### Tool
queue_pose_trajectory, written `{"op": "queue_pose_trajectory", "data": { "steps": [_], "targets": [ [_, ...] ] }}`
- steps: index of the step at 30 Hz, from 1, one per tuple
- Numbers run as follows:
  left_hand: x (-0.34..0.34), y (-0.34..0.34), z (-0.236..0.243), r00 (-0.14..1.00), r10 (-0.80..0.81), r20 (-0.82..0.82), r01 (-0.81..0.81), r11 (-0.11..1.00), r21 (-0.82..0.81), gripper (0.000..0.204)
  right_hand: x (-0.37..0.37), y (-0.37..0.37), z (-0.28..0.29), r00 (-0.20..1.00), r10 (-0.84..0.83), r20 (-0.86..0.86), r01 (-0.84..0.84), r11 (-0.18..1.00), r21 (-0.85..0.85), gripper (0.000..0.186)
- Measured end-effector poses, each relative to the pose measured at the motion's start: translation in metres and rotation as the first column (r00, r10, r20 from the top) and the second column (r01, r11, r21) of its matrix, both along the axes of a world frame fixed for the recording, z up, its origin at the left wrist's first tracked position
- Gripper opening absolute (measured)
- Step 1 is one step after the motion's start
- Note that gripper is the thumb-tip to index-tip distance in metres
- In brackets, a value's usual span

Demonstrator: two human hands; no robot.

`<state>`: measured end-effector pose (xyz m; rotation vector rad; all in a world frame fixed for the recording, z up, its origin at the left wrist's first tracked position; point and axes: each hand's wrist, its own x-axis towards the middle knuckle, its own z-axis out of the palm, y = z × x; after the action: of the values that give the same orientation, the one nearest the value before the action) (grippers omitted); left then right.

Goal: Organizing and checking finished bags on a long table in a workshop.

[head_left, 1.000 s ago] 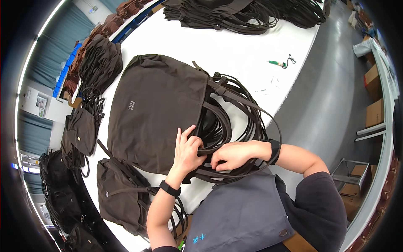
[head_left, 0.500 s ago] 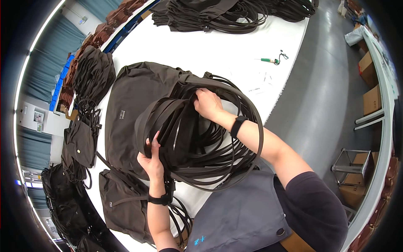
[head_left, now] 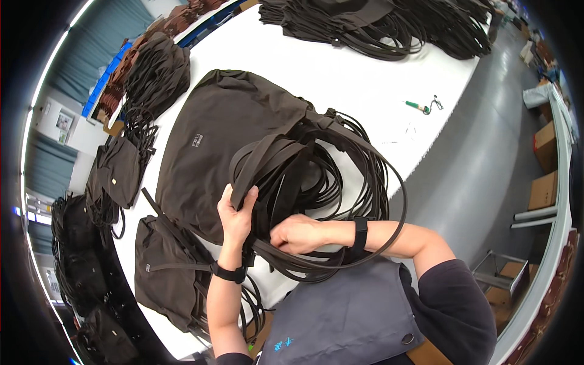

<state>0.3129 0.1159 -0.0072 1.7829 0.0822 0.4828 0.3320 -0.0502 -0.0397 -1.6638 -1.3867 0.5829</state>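
Note:
A large stack of dark brown fabric bags point(head_left: 213, 128) lies on the white table in front of me, its long straps spilling to the right in wide loops. My left hand point(head_left: 236, 213) is closed around a gathered bunch of straps point(head_left: 267, 157), thumb on top. Beside it, lower right, my right hand point(head_left: 297, 233) bends its fingers down into the dark straps at the near edge of the stack. Its fingertips are hidden, so what they pinch cannot be made out. One large strap loop point(head_left: 401, 201) passes around my right forearm.
Smaller dark bags point(head_left: 167, 274) lie at the near left, with other bag piles point(head_left: 155, 76) along the left edge. Another strap-covered pile point(head_left: 377, 24) sits at the far end. A green-handled tool point(head_left: 417, 107) lies at the right. Cardboard boxes point(head_left: 543, 191) stand beyond the aisle.
My right hand has come down and toward me, from the upper part of the straps to the near edge. My left hand stays on the strap bunch. The whole view has shifted slightly.

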Motion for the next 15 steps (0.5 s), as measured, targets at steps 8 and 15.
{"op": "queue_pose_trajectory", "data": {
  "steps": [8,15],
  "targets": [
    [-0.006,-0.011,0.005,0.998,0.027,0.05,-0.041,0.954,0.297,0.028,0.043,-0.025,-0.028,0.593,-0.549,-0.59,0.496,0.825,-0.269,0.03],
    [-0.03,-0.058,-0.011,0.99,-0.058,-0.132,0.14,0.601,0.787,0.067,0.068,-0.037,-0.056,0.122,-0.369,-0.921,0.571,0.786,-0.239,0.04]
  ]
}}
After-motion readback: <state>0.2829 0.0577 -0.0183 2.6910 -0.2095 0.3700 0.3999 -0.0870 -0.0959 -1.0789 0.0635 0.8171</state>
